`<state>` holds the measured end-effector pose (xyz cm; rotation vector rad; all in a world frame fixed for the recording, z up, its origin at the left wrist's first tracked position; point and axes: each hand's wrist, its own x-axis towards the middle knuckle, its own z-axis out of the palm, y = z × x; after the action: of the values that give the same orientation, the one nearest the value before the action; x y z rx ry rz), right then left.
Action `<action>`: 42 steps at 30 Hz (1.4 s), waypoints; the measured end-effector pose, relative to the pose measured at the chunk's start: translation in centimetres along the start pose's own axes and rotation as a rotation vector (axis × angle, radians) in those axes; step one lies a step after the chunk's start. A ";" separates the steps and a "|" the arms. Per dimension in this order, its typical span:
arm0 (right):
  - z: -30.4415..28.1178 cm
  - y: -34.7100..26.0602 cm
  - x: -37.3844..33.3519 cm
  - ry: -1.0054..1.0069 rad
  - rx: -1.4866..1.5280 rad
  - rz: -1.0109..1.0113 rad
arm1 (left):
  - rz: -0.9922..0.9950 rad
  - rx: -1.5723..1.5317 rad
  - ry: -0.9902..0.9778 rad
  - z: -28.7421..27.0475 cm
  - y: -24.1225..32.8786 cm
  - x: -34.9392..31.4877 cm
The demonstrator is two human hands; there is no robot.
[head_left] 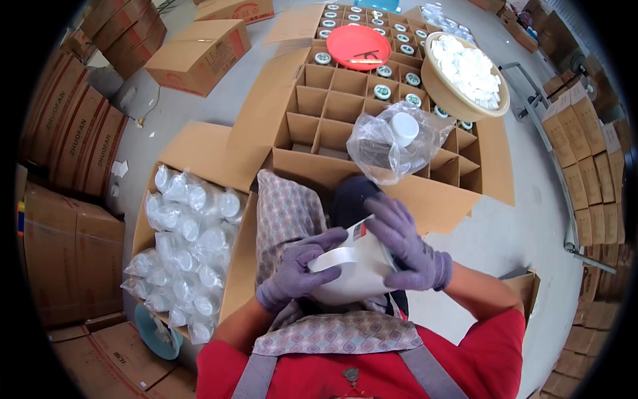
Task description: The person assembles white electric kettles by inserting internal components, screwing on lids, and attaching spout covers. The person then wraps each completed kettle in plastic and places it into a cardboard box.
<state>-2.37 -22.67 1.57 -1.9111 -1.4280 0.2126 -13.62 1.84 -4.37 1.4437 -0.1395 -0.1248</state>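
Note:
Both my hands wear purple-grey gloves and are at a smooth white object (pixel 362 276) over my lap. It has a small red patch on its upper edge and a curved white strip at its left; it looks like a label roll, but I cannot make out its kind. My left hand (pixel 299 269) grips the left side, thumb below the strip and fingers above. My right hand (pixel 407 246), slightly blurred, lies against the right side with its fingers bent over the top. Just beyond, a clear plastic bag (pixel 375 146) with a white-lidded jar (pixel 404 128) rests on the divided carton (pixel 319 163).
Several lidded jars fill the carton's far cells. A red plate (pixel 359 41) and a beige basin (pixel 442 80) of white lids sit on it. At left stands an open box of bagged clear jars (pixel 189 233). Stacked cartons (pixel 73 120) and a metal trolley (pixel 548 159) flank me.

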 end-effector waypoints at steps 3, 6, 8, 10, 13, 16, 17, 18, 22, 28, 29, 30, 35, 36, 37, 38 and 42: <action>1.8 2.2 0.8 -0.047 0.104 0.485 | 0.333 0.324 0.104 2.5 -1.7 -0.4; 4.1 2.5 0.4 0.012 0.214 0.493 | 0.366 0.461 0.049 1.7 -2.7 -1.6; 3.3 0.9 -0.1 0.064 0.060 0.205 | 0.386 0.374 -0.071 -0.8 -1.9 -1.5; 2.9 0.2 0.0 -0.004 0.025 -0.065 | 0.041 -0.149 -0.070 -3.3 -1.4 -2.0; 2.3 0.2 2.5 -0.124 -0.049 -0.009 | -0.062 -0.102 0.093 -3.1 -1.6 -1.4; 4.2 1.9 2.9 -0.158 0.079 0.167 | -0.033 0.155 0.163 -3.5 -3.3 -2.2; 3.9 2.0 3.5 -0.151 0.116 0.187 | -0.014 0.194 0.232 -3.0 -2.9 -2.3; 3.7 2.3 4.3 -0.177 0.146 0.203 | 0.004 0.233 0.302 -2.6 -2.1 -2.3; 3.0 4.8 8.0 -0.250 0.219 0.193 | -0.108 0.189 0.431 -3.1 -2.1 -1.3; -5.3 20.3 20.1 0.126 0.072 0.128 | -0.227 -0.506 0.600 -6.6 -1.9 3.7; -7.6 25.7 22.7 0.313 -0.300 0.015 | -0.296 -0.511 0.670 -7.8 -4.4 3.5; -9.4 30.5 24.6 0.390 -0.488 0.115 | -0.268 -0.589 0.660 -8.8 -5.3 4.1; -13.4 48.3 30.4 0.061 -1.063 0.734 | -0.248 -0.709 0.719 -11.3 -7.7 7.7; -13.6 50.6 30.9 0.034 -1.153 0.780 | -0.275 -0.692 0.697 -11.7 -9.0 7.5; -13.0 50.2 32.8 -0.103 -1.140 0.825 | -0.298 -0.670 0.700 -11.8 -10.2 6.9; -12.9 50.8 33.0 -0.158 -1.203 0.787 | -0.305 -0.684 0.661 -12.2 -10.3 7.7; -13.5 52.4 33.9 -0.309 -1.361 0.631 | -0.340 -0.762 0.513 -12.3 -8.2 10.3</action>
<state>57.42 -4.92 -12.35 -3.5540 -1.1359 -0.2905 -1.38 11.13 -13.84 0.6882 0.5296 -0.0683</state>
